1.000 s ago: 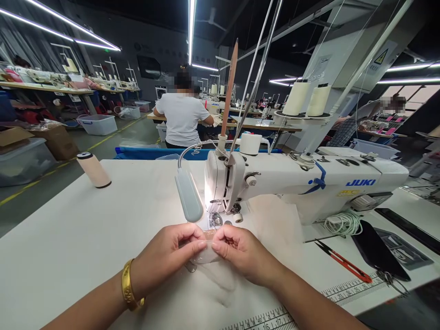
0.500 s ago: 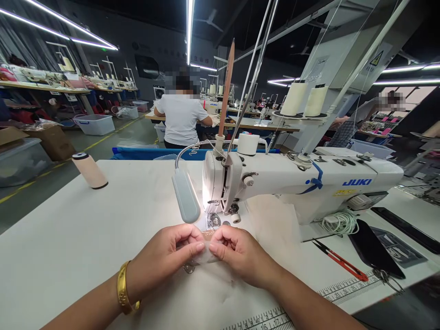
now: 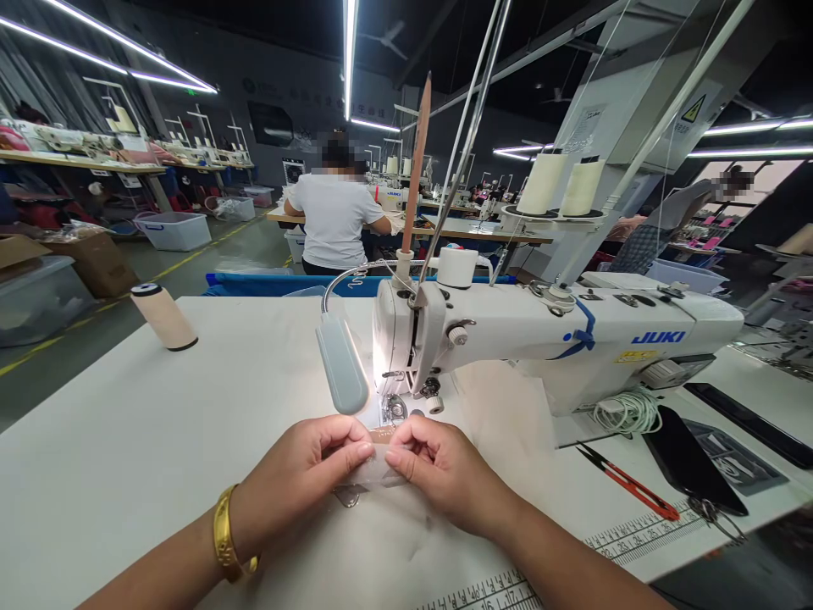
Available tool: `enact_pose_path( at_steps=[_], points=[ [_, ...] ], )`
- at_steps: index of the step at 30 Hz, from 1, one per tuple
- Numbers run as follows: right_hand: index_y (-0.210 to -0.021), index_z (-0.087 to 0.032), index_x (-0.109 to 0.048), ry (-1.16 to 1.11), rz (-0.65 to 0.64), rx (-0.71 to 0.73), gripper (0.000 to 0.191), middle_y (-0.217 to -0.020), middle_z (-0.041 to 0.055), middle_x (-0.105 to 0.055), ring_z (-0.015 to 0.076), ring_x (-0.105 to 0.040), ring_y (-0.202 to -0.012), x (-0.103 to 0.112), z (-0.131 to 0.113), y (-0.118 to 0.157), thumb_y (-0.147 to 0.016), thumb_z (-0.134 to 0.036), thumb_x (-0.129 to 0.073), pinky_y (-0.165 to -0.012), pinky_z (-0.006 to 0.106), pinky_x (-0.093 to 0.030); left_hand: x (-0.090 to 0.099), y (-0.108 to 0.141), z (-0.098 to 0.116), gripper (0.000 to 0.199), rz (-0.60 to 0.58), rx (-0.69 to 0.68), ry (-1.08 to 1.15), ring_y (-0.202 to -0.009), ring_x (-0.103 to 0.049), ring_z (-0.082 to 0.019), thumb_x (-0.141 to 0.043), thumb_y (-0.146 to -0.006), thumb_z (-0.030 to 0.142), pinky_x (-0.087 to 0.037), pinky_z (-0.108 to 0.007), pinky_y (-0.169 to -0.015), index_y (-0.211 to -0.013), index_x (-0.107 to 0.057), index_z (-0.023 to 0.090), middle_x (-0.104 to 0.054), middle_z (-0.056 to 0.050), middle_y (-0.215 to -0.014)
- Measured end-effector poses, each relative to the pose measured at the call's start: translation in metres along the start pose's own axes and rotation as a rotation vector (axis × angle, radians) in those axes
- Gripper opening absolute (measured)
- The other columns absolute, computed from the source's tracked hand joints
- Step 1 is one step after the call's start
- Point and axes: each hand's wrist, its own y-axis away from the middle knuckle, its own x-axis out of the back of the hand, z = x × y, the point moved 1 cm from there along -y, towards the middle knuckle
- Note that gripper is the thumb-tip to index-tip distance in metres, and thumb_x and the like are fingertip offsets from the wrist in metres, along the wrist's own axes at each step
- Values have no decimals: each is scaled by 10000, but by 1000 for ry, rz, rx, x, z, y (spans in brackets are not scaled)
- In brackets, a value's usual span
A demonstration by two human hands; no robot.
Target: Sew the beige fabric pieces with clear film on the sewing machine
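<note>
From where I stand, the left hand point(image 3: 309, 460) and right hand point(image 3: 450, 468), both pinched closed, grip the sheer cloth point(image 3: 381, 474) just in front of the sewing machine point(image 3: 501, 326), presumably so it stretches flat.

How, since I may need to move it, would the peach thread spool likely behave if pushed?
The spool would probably tip if pushed high up: it looks taller than wide and seems to stand on end. Once over, it might roll, as its sides look round, perhaps off the nearby edge of the table.

Spool point(image 3: 163, 318), snips point(image 3: 628, 484) on white table point(image 3: 146, 424)
</note>
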Motion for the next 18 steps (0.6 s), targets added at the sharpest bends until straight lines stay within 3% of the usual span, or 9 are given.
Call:
enact_pose_path(
  at_steps=[7,14,18],
  points=[
    [-807,-208,-606,-45,-20,-24,230,-741,-31,-530,146,-457,-691,1,-2,1,-940,-388,-662,-641,275,-348,0,1,0,462,-34,31,61,-712,-505,-182,-578,-920,648,-416,-279,-652,-846,-675,202,-582,4,-758],
    [-802,-204,-613,-16,-28,-22,270,-812,1,-629,170,-522,-769,2,1,2,-999,-388,-611,-710,294,-385,-1,1,-3,440,-22,33,99,-647,-425,-155,-609,-902,627,-345,-264,-598,-805,-653,200,-533,27,-696],
    [-878,-206,-638,-71,-37,-55,220,-837,-4,-607,174,-533,-790,1,0,2,-970,-403,-669,-715,293,-404,-2,2,-2,434,-17,37,123,-626,-393,-147,-613,-900,622,-319,-260,-582,-782,-629,205,-498,40,-672]
  ],
)
